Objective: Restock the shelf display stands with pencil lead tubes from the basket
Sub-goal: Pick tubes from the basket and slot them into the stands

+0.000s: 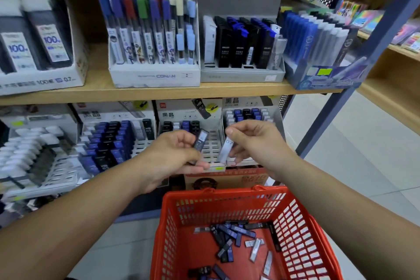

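My left hand (pixel 172 154) pinches a black lead tube (pixel 201 140) in front of the lower shelf's middle display stand (pixel 212 152). My right hand (pixel 252 143) pinches a clear white tube marked 0.7 (pixel 227 150), its lower end near the stand's front slots. Both hands hover above the red basket (pixel 302 223), where several black, blue and clear tubes (pixel 236 236) lie loose on the bottom. The middle stand has only a few tubes at its back rows.
A fuller stand of blue and black tubes (pixel 109 143) sits to the left, another stand (pixel 247 115) to the right. The upper shelf (pixel 159 93) carries more lead boxes. A blue shelf post (pixel 354 79) slants at the right, with tiled floor beyond.
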`<action>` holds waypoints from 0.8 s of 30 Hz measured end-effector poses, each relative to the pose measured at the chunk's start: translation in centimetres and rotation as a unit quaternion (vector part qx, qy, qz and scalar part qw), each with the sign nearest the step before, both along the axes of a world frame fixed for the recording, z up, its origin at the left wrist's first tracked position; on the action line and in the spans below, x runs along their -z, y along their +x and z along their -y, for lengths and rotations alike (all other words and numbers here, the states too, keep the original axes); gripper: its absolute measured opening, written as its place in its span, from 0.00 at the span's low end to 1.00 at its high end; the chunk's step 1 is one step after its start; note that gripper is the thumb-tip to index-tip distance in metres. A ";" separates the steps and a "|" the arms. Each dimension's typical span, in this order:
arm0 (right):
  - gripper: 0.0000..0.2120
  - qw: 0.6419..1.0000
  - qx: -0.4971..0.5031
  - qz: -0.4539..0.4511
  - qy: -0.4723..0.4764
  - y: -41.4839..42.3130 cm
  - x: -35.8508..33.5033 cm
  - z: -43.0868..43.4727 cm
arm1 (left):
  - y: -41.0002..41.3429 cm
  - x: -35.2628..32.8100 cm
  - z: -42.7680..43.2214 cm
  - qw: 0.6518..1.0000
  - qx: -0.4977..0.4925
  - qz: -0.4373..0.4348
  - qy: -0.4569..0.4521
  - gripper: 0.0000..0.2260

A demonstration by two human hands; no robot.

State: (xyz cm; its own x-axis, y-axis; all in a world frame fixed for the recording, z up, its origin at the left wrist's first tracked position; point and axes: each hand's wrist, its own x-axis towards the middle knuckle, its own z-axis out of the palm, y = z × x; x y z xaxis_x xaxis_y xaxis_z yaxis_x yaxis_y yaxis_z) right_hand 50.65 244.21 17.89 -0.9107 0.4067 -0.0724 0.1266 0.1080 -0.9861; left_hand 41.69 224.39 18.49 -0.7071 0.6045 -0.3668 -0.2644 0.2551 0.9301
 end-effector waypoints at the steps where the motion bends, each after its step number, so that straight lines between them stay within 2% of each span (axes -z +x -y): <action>1: 0.06 1.000 -0.003 0.004 0.007 -0.3 0.1 0.2 | -0.4 0.0 0.5 1.000 -0.016 -0.012 -0.023 0.10; 5: 0.06 0.999 -0.013 0.015 0.047 -1.7 0.8 1.4 | -2.4 0.3 3.1 0.991 -0.062 -0.083 -0.090 0.09; 10: 0.04 0.999 -0.007 0.021 0.024 -3.7 1.5 2.7 | -4.1 0.9 4.8 0.990 -0.077 -0.067 -0.099 0.10; 12: 0.04 0.998 0.005 0.023 0.051 -4.6 1.9 3.0 | -4.3 1.3 5.1 0.991 -0.071 -0.061 -0.091 0.10; 16: 0.11 0.991 0.021 0.022 0.130 -6.3 3.1 3.1 | -4.7 1.5 4.9 0.996 -0.067 -0.035 -0.048 0.09; 18: 0.09 0.988 0.017 0.020 0.155 -6.7 3.6 3.2 | -4.8 1.7 4.9 0.996 -0.065 -0.031 -0.044 0.08; 21: 0.08 0.986 0.034 0.027 0.163 -7.2 4.1 3.1 | -5.3 2.2 5.0 0.995 -0.074 -0.050 -0.051 0.08; 24: 0.09 0.985 0.052 0.037 0.161 -7.7 4.4 3.1 | -5.7 2.5 5.1 0.993 -0.084 -0.061 -0.052 0.13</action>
